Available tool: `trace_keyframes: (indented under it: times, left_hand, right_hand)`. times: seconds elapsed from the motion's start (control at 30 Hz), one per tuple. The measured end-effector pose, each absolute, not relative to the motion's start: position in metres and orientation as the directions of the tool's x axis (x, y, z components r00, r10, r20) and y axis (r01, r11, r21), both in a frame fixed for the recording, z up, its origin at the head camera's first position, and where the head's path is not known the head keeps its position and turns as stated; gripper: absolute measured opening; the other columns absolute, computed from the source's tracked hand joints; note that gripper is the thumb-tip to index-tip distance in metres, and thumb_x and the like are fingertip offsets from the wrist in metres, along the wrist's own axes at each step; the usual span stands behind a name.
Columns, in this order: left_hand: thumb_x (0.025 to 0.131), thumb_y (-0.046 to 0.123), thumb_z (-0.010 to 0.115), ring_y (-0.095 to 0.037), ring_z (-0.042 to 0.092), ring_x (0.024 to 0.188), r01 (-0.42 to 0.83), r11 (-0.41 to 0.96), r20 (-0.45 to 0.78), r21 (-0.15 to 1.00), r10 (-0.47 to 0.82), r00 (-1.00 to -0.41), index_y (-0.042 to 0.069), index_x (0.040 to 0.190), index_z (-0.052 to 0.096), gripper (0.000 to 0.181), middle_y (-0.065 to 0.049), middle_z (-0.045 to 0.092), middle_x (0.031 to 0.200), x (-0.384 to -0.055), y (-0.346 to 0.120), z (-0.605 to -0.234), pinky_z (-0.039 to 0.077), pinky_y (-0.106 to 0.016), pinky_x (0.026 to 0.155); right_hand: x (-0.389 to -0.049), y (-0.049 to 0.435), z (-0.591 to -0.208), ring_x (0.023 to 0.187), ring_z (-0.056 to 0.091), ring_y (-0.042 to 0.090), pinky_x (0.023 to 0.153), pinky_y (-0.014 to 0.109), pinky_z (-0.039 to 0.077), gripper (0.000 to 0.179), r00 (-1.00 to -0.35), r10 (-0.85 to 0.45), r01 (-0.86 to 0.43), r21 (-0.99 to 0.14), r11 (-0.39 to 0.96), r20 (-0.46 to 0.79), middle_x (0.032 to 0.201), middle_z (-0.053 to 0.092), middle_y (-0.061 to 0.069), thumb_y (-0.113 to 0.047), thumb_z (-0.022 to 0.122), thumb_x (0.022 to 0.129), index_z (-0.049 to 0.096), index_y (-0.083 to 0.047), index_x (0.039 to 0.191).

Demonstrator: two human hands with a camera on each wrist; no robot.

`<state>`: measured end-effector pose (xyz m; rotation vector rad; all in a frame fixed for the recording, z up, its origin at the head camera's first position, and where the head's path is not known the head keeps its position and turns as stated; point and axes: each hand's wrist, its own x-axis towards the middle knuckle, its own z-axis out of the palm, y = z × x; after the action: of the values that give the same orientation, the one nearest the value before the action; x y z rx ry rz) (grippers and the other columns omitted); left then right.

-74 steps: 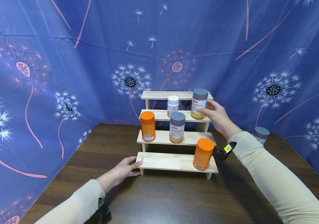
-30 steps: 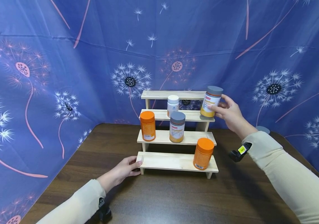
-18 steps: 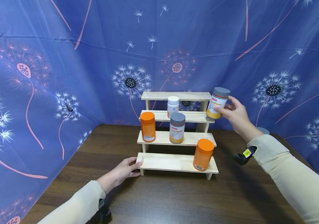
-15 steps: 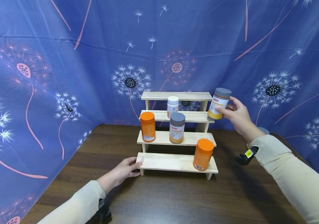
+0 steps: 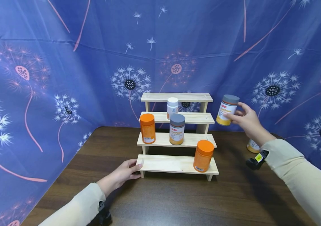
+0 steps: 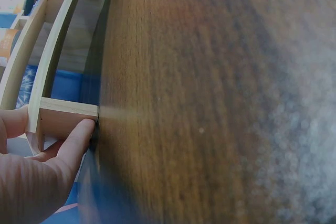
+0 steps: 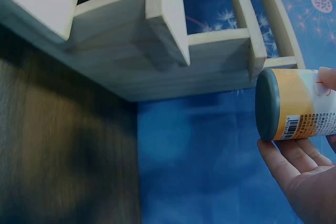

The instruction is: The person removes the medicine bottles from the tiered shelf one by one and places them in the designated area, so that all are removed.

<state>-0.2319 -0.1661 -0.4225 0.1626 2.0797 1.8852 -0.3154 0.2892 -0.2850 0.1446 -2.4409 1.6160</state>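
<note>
My right hand (image 5: 250, 122) holds a supplement jar (image 5: 227, 110) with a grey lid and a white-and-yellow label, slightly tilted, in the air right of the stand. The right wrist view shows the jar (image 7: 304, 103) between thumb and fingers, its dark round end toward the stand. My left hand (image 5: 120, 174) pinches the left end of the lowest step of a four-step wooden display stand (image 5: 163, 163). In the left wrist view the thumb lies over the step and a finger touches the wooden leg (image 6: 68, 116).
Orange jars stand on the lowest step (image 5: 203, 157) and second step (image 5: 147, 128). A grey-lidded jar (image 5: 176, 130) is also on the second, a small white bottle (image 5: 172, 108) on the third. Behind my right wrist, another jar (image 5: 253, 147) stands partly hidden on the brown table (image 5: 160, 201).
My right hand has lifted the grey-lidded jar off the right end of the third step and carried it right, past the stand. The left hand has kept its place.
</note>
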Motion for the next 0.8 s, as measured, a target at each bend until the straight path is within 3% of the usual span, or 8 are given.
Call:
trace_keyframes:
  times: [0.17,0.33,0.4,0.5,0.6,0.8]
  left_hand:
    - [0.101,0.013,0.050,-0.021,0.059,0.105,-0.138,0.120,-0.169,0.983,0.301,-0.938,-0.017,0.138,0.033,0.050,-0.026,0.050,0.127,-0.232,-0.167,-0.423,0.055,-0.044,0.097]
    - [0.101,0.012,0.050,-0.021,0.059,0.105,-0.136,0.114,-0.164,0.984,0.298,-0.940,-0.017,0.138,0.033,0.050,-0.025,0.050,0.125,-0.232,-0.167,-0.421,0.054,-0.044,0.097]
    - [0.101,0.012,0.050,-0.021,0.059,0.104,-0.135,0.115,-0.164,0.984,0.293,-0.942,-0.017,0.138,0.034,0.049,-0.025,0.051,0.125,-0.232,-0.166,-0.421,0.055,-0.044,0.097]
    - [0.101,0.011,0.050,-0.021,0.059,0.103,-0.138,0.116,-0.166,0.984,0.289,-0.943,-0.017,0.137,0.034,0.048,-0.025,0.051,0.125,-0.233,-0.166,-0.421,0.055,-0.043,0.096]
    - [0.101,0.011,0.050,-0.020,0.059,0.103,-0.143,0.119,-0.172,0.983,0.288,-0.942,-0.017,0.137,0.035,0.048,-0.025,0.051,0.124,-0.233,-0.166,-0.421,0.055,-0.043,0.096]
    - [0.101,0.011,0.050,-0.020,0.059,0.103,-0.144,0.122,-0.173,0.982,0.283,-0.943,-0.017,0.137,0.035,0.047,-0.025,0.051,0.123,-0.233,-0.166,-0.422,0.055,-0.043,0.096]
  right_hand:
    - [-0.316,0.295,-0.290,0.092,0.054,-0.006,0.076,0.014,0.055,0.087,-0.980,0.027,-0.165,-0.875,0.456,0.199,0.109,0.053,-0.016,-0.041,0.070,0.087,0.021,-0.013,0.153]
    - [-0.314,0.298,-0.295,0.091,0.053,-0.006,0.077,0.015,0.054,0.088,-0.982,0.027,-0.147,-0.852,0.502,0.185,0.129,0.055,0.008,-0.045,0.069,0.087,0.020,-0.011,0.153]
    - [-0.313,0.299,-0.299,0.089,0.054,-0.007,0.076,0.015,0.054,0.089,-0.984,0.023,-0.142,-0.853,0.502,0.177,0.132,0.053,0.011,-0.045,0.069,0.087,0.019,-0.011,0.153]
    - [-0.312,0.303,-0.307,0.085,0.057,-0.010,0.074,0.014,0.054,0.088,-0.986,0.014,-0.140,-0.867,0.477,0.167,0.115,0.061,-0.008,-0.042,0.070,0.087,0.019,-0.009,0.152]
    - [-0.311,0.306,-0.316,0.082,0.058,-0.011,0.072,0.013,0.055,0.085,-0.986,0.007,-0.144,-0.885,0.443,0.164,0.094,0.056,-0.029,-0.036,0.072,0.087,0.021,-0.006,0.149]
    - [-0.314,0.311,-0.329,0.082,0.057,-0.011,0.071,0.014,0.056,0.078,-0.985,0.007,-0.155,-0.889,0.431,0.175,0.092,0.054,-0.027,-0.031,0.071,0.089,0.024,-0.004,0.145]
